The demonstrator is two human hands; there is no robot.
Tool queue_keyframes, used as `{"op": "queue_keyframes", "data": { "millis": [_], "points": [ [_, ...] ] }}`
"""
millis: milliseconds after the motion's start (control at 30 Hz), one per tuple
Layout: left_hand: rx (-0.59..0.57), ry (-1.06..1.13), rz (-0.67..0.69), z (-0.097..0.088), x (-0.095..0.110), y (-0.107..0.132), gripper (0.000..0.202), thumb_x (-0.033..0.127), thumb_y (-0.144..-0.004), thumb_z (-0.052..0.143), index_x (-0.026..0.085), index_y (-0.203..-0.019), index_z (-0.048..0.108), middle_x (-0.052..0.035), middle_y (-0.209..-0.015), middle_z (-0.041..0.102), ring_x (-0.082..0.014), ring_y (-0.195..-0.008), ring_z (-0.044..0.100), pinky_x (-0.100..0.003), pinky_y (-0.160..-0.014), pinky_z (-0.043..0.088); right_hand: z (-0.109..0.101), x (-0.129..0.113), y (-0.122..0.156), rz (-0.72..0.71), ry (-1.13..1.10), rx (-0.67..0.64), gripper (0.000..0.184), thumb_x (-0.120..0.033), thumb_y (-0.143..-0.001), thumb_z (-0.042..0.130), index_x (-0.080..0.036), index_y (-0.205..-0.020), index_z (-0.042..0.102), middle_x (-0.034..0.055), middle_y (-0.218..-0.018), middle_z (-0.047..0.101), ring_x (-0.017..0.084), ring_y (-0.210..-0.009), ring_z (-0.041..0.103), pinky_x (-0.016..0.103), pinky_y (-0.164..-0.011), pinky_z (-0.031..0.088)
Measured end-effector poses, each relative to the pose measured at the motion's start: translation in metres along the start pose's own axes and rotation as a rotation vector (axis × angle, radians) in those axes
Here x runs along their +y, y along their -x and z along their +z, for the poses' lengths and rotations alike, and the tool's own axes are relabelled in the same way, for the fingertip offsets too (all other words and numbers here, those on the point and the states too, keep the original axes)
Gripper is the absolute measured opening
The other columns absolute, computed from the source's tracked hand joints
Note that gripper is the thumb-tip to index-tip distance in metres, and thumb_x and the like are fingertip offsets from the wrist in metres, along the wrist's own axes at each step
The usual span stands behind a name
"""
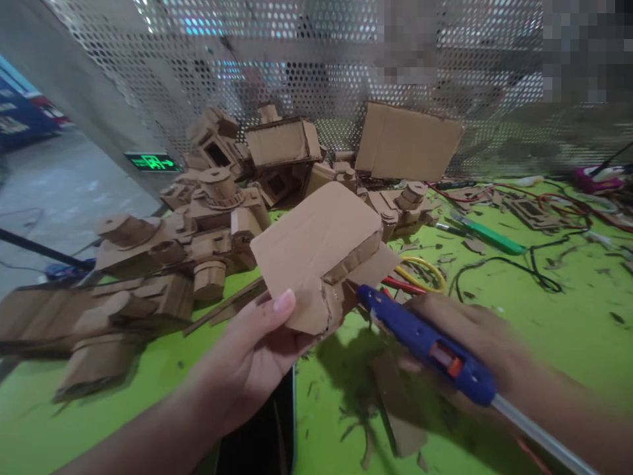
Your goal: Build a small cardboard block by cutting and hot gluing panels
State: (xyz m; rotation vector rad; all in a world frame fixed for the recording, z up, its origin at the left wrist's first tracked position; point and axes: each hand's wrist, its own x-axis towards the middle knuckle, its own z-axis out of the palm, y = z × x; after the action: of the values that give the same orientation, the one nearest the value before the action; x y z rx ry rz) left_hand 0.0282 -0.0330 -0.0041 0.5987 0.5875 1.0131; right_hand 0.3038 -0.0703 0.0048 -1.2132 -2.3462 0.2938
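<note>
My left hand [262, 356] grips a cardboard piece [316, 244] by its lower left corner, thumb on top and fingers underneath. The piece is held tilted above the table and has layered edges with a notch on its right side. Wrapped around a blue glue gun [415, 336] is my right hand [459, 330], its fingers partly hidden behind the tool. A clear glue stick [539, 432] sticks out of the gun's rear. The nozzle points at the notched edge of the cardboard, close to it; whether it touches I cannot tell.
Cardboard models [217, 218] crowd the left and back of the green table [494, 330]. A green-handled knife [494, 237], a black cable [494, 258] and scraps lie on the right. A perforated metal screen [316, 59] stands behind. Below my left hand is a black flat object [257, 429].
</note>
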Motion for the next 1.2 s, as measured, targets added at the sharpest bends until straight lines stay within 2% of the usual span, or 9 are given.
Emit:
{"op": "queue_keyframes", "data": {
  "millis": [200, 400, 500, 633, 767, 867, 967, 1067, 1200],
  "points": [
    [0.023, -0.063, -0.019, 0.001, -0.002, 0.003, 0.063, 0.038, -0.091, 0.087, 0.027, -0.15, 0.066, -0.0035, -0.118, 0.087, -0.0213, -0.105, 0.082, -0.026, -0.09, 0.068, 0.009, -0.004, 0.002, -0.001, -0.003, 0.0, 0.02, -0.036, -0.109, 0.059, -0.027, -0.094, 0.05, -0.0039, -0.077, 0.061, 0.014, -0.059, 0.057, 0.028, -0.051, 0.036],
    [0.054, -0.101, -0.005, 0.005, 0.001, 0.002, 0.063, 0.037, -0.093, 0.083, 0.031, -0.153, 0.065, -0.0036, -0.124, 0.085, -0.0292, -0.122, 0.078, -0.034, -0.1, 0.066, 0.006, 0.002, 0.007, 0.014, 0.09, 0.062, 0.013, -0.029, -0.107, 0.054, -0.027, -0.094, 0.052, -0.004, -0.072, 0.061, 0.014, -0.053, 0.055, 0.03, -0.052, 0.034],
    [0.043, -0.072, 0.015, 0.005, 0.003, 0.0, 0.063, 0.03, -0.092, 0.082, 0.028, -0.153, 0.066, -0.0039, -0.114, 0.087, -0.0295, -0.114, 0.08, -0.037, -0.1, 0.067, -0.003, 0.008, 0.005, 0.045, 0.118, 0.129, 0.015, -0.031, -0.107, 0.062, -0.027, -0.094, 0.056, -0.0045, -0.069, 0.062, 0.014, -0.048, 0.055, 0.029, -0.05, 0.035],
    [0.055, -0.034, 0.005, 0.006, 0.005, -0.001, 0.063, 0.019, -0.09, 0.079, 0.029, -0.151, 0.067, -0.0018, -0.111, 0.088, -0.0237, -0.097, 0.083, -0.031, -0.085, 0.069, -0.012, 0.016, 0.001, 0.088, 0.179, 0.289, 0.02, -0.036, -0.106, 0.065, -0.028, -0.089, 0.059, -0.0017, -0.067, 0.066, 0.016, -0.048, 0.058, 0.03, -0.05, 0.04],
    [0.043, -0.003, 0.011, 0.005, 0.003, -0.002, 0.06, 0.021, -0.09, 0.081, 0.028, -0.148, 0.069, -0.0006, -0.109, 0.088, -0.0214, -0.093, 0.082, -0.028, -0.08, 0.069, -0.013, 0.018, 0.0, 0.091, 0.182, 0.319, 0.027, -0.044, -0.105, 0.068, -0.028, -0.085, 0.058, -0.0015, -0.064, 0.065, 0.017, -0.046, 0.058, 0.031, -0.047, 0.039],
    [0.054, 0.022, 0.005, 0.002, 0.002, -0.002, 0.055, 0.028, -0.092, 0.083, 0.026, -0.145, 0.072, -0.0026, -0.113, 0.088, -0.0233, -0.099, 0.082, -0.029, -0.081, 0.07, -0.012, 0.016, 0.0, 0.125, 0.2, 0.319, 0.028, -0.045, -0.107, 0.065, -0.028, -0.086, 0.057, -0.0021, -0.065, 0.063, 0.016, -0.046, 0.056, 0.031, -0.048, 0.038],
    [0.067, 0.021, -0.008, 0.001, 0.002, -0.001, 0.051, 0.028, -0.095, 0.078, 0.025, -0.146, 0.071, -0.0047, -0.12, 0.087, -0.0255, -0.108, 0.081, -0.034, -0.092, 0.069, -0.011, 0.015, 0.0, 0.057, 0.172, 0.255, 0.019, -0.037, -0.105, 0.067, -0.028, -0.091, 0.058, -0.0037, -0.066, 0.064, 0.015, -0.047, 0.058, 0.029, -0.049, 0.039],
    [0.017, 0.002, -0.023, 0.001, 0.0, 0.001, 0.05, 0.03, -0.099, 0.075, 0.025, -0.148, 0.069, -0.0059, -0.126, 0.085, -0.0265, -0.115, 0.08, -0.037, -0.103, 0.065, -0.004, 0.01, 0.002, 0.014, 0.112, 0.157, 0.015, -0.031, -0.104, 0.067, -0.027, -0.094, 0.056, -0.0044, -0.069, 0.065, 0.015, -0.049, 0.059, 0.028, -0.05, 0.038],
    [0.018, -0.057, -0.037, 0.0, -0.002, 0.004, 0.058, 0.036, -0.094, 0.081, 0.026, -0.15, 0.068, -0.0067, -0.129, 0.084, -0.0293, -0.121, 0.078, -0.035, -0.1, 0.066, 0.012, -0.002, 0.006, 0.013, 0.052, 0.044, 0.012, -0.028, -0.102, 0.059, -0.027, -0.093, 0.052, -0.0037, -0.071, 0.06, 0.015, -0.052, 0.053, 0.032, -0.053, 0.033]
  ]
}}
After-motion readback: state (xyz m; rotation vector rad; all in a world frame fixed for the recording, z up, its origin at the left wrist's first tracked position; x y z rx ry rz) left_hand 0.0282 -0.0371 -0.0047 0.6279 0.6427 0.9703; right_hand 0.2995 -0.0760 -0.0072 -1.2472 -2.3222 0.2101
